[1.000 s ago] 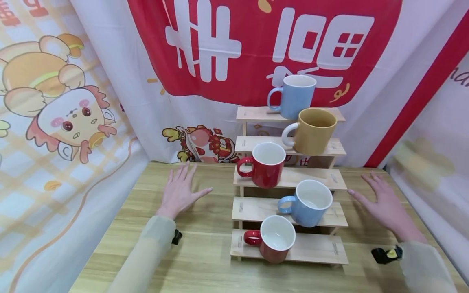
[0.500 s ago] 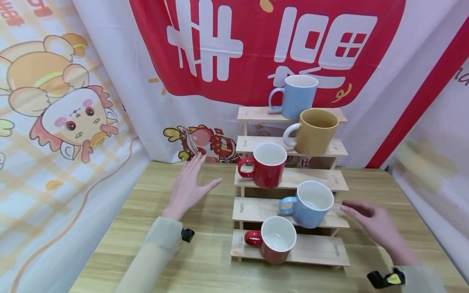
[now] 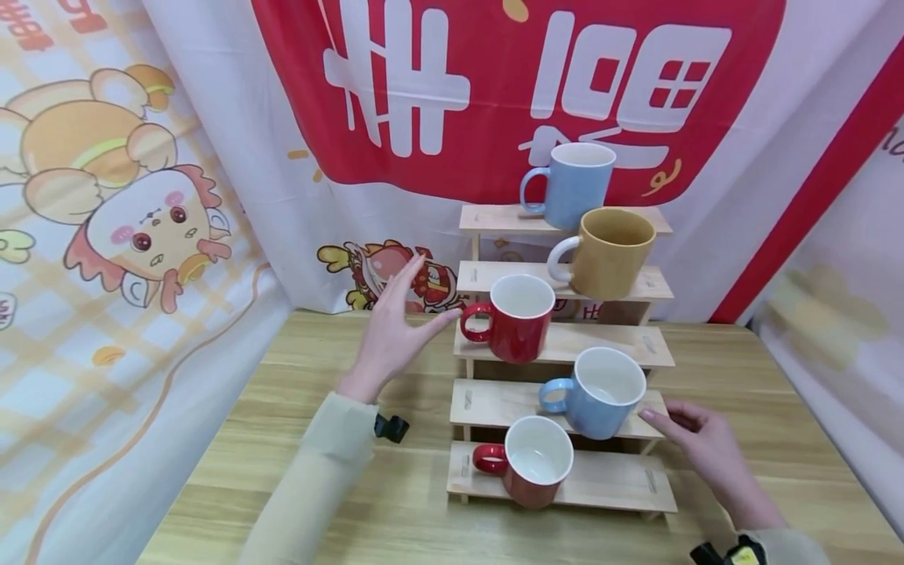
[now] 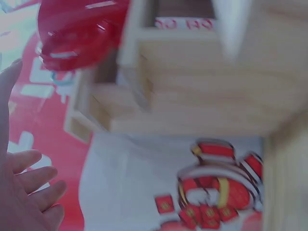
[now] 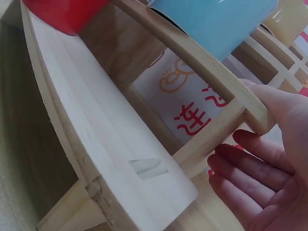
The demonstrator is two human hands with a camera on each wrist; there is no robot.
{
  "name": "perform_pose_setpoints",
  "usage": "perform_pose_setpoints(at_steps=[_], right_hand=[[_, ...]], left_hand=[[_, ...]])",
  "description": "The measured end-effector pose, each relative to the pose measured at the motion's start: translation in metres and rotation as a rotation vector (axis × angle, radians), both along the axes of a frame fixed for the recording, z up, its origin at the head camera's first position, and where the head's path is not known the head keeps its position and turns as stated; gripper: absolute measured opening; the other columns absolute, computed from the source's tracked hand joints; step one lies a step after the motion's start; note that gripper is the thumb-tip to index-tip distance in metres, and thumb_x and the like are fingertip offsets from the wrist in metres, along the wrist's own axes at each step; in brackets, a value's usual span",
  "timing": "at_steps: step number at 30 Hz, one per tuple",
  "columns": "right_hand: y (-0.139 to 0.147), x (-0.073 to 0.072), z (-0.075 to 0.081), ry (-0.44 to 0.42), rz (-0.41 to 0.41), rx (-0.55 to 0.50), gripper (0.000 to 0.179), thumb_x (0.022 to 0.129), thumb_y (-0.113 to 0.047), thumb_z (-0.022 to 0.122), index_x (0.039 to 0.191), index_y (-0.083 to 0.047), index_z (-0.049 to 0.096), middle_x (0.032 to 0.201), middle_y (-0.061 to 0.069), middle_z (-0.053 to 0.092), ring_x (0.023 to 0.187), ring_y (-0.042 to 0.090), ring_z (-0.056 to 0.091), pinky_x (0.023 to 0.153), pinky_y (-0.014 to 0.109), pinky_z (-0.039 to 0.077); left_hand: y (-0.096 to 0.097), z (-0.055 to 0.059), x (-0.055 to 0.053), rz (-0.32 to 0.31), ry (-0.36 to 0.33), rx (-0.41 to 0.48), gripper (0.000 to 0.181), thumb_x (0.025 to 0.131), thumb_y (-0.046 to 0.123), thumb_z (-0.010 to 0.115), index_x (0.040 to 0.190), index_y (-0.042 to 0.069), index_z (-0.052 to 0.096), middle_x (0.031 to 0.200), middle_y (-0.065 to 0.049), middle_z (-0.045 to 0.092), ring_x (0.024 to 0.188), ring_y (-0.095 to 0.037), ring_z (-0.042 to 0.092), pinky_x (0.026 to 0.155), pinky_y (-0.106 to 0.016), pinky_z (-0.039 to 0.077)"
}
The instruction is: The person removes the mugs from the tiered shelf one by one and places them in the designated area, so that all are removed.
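A tiered wooden rack (image 3: 487, 400) bears several mugs. My left hand (image 3: 395, 337) is beside its left side with fingers extended; the thumb tip is close to the handle of the middle-tier red mug (image 3: 526, 333). In the left wrist view, that hand (image 4: 29, 192) shows spread fingers and nothing held. My right hand (image 3: 709, 455) is at the right end of the second-lowest tier, near the light blue mug (image 3: 600, 412). Its thumb lies over the board's end in the right wrist view, the fingers (image 5: 250, 178) loosely bent below; firm contact cannot be told.
Another red mug (image 3: 533, 471) sits on the lowest tier. Higher up are a mustard-yellow mug (image 3: 610, 259) and a second light blue mug (image 3: 575, 188). The rack stands on a wood-grain table (image 3: 297, 439) before a printed cloth backdrop (image 3: 395, 204).
My left hand has moved right and away from me, off the table area toward the red mug's handle. My right hand has come nearer and leftward to the rack's board end, its fingers now more bent.
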State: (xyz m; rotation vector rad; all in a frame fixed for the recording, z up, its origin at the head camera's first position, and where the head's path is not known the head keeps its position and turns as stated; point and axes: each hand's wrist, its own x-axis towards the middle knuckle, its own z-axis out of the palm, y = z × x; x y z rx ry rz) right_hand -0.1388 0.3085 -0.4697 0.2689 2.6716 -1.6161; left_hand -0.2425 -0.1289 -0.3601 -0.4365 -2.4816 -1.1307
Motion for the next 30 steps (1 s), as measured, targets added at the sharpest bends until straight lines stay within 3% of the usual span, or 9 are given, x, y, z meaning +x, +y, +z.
perform_pose_setpoints(at_steps=[7,15,19,24,30], right_hand=[[0.002,0.001,-0.002,0.023,-0.016,-0.032,0.056,0.094,-0.040,0.075,0.125,0.005,0.064,0.105,0.001,0.069,0.092,0.002,0.061,0.075,0.019,0.055],[0.002,0.001,-0.004,0.027,-0.007,-0.084,0.051,0.095,-0.033,0.075,0.126,0.006,0.063,0.105,0.000,0.069,0.092,0.002,0.061,0.077,0.021,0.056],[0.002,0.001,-0.006,0.007,-0.012,-0.070,0.053,0.095,-0.035,0.075,0.127,0.006,0.062,0.108,0.003,0.067,0.093,0.003,0.060,0.077,0.020,0.056],[0.002,0.000,-0.006,-0.020,-0.019,-0.052,0.060,0.095,-0.039,0.074,0.131,0.006,0.060,0.117,0.009,0.066,0.095,0.005,0.060,0.078,0.021,0.055],[0.004,0.000,-0.004,-0.041,-0.023,-0.049,0.063,0.094,-0.042,0.074,0.133,0.006,0.060,0.122,0.013,0.065,0.097,0.007,0.060,0.080,0.023,0.056]], left_hand=[[0.034,0.039,-0.023,-0.113,-0.018,0.142,0.089,0.083,0.064,0.075,0.158,0.034,0.037,0.157,0.015,0.039,0.143,-0.012,0.036,0.109,-0.056,0.041],[0.067,0.083,-0.064,-0.239,-0.128,0.330,0.080,0.086,0.054,0.078,0.154,0.028,0.044,0.152,0.012,0.046,0.138,-0.012,0.043,0.108,-0.039,0.047],[0.080,0.101,-0.083,-0.262,-0.183,0.392,0.075,0.086,0.049,0.080,0.150,0.024,0.050,0.146,0.007,0.053,0.132,-0.016,0.051,0.101,-0.031,0.051],[0.099,0.117,-0.101,-0.278,-0.289,0.425,0.071,0.085,0.048,0.081,0.146,0.025,0.054,0.140,0.005,0.057,0.125,-0.015,0.054,0.097,-0.032,0.054],[0.119,0.121,-0.111,-0.314,-0.405,0.439,0.070,0.087,0.046,0.080,0.146,0.019,0.055,0.139,0.003,0.057,0.125,-0.019,0.056,0.098,-0.033,0.054]])
